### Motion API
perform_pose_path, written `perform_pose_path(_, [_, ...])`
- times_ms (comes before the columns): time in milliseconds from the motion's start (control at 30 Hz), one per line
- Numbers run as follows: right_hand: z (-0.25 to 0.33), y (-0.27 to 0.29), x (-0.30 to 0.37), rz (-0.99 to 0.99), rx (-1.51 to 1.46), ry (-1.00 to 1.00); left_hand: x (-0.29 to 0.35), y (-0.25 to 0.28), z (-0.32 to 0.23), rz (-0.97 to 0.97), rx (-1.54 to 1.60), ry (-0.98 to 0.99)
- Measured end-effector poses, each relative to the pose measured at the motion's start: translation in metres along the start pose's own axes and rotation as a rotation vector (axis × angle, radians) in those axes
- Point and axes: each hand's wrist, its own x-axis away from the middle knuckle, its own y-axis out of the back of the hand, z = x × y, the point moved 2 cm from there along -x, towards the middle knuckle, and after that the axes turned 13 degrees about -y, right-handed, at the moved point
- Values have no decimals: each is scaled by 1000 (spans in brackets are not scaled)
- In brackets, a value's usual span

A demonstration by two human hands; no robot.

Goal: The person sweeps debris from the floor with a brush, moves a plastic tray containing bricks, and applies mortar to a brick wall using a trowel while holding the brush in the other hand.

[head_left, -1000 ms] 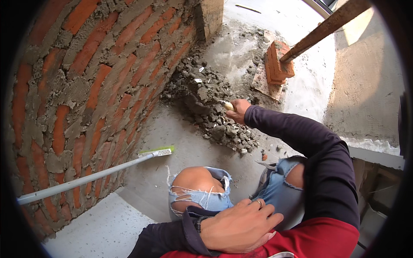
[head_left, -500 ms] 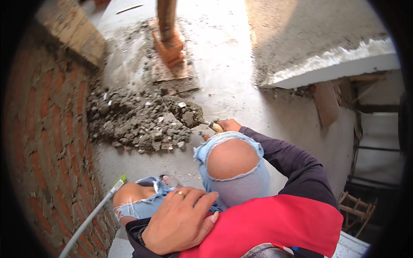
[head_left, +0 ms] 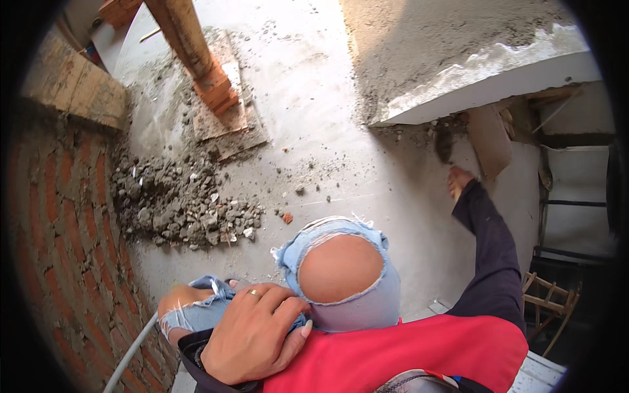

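Note:
My right hand [head_left: 460, 182] reaches out to the right, closed round the handle of a trowel [head_left: 444, 145]. The dark trowel blade, somewhat blurred, points away from me, close to crumbs of rubble under the white slab edge [head_left: 498, 98]. My left hand [head_left: 259, 331], with a ring on one finger, lies open on my lap beside my bent left knee and holds nothing. Left of my knees a heap of grey mortar rubble [head_left: 177, 203] spreads on the floor, by the brick wall.
The brick wall [head_left: 65, 216] runs along the left. A wooden post [head_left: 180, 36] stands on bricks [head_left: 216, 92] over boards [head_left: 252, 141]. A board [head_left: 488, 144] leans under the slab. A pale pole [head_left: 131, 350] slants at lower left, and a wooden ladder-like frame [head_left: 547, 304] lies far right.
My right hand has swung right with the trowel, from the rubble heap to beneath the slab edge. The mortar lump on the blade is no longer visible. My left hand stays on my lap.

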Motion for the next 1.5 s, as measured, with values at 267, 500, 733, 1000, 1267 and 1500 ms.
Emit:
perform_pose_path(267, [-101, -71, -11, -154, 560, 267, 7, 2, 1, -67, 5, 90])
perform_pose_path(500, [-170, -196, -11, -304, 1089, 945, 17, -5, 12, 69, -62, 133])
perform_pose_path(733, [-163, -364, 133, 196, 1363, 888, 51, -14, 1, 61, -90, 97])
perform_pose_path(1000, [-170, -516, 190, 668, 1464, 973, 73, -21, -10, 54, -144, 121])
perform_pose_path(1267, [-156, -499, 201, 845, 1414, 868, 78, -25, -13, -99, -217, 5])
perform_pose_path(1500, [-133, -454, 174, 790, 1336, 1163, 64, -22, -11, 82, -147, 50])
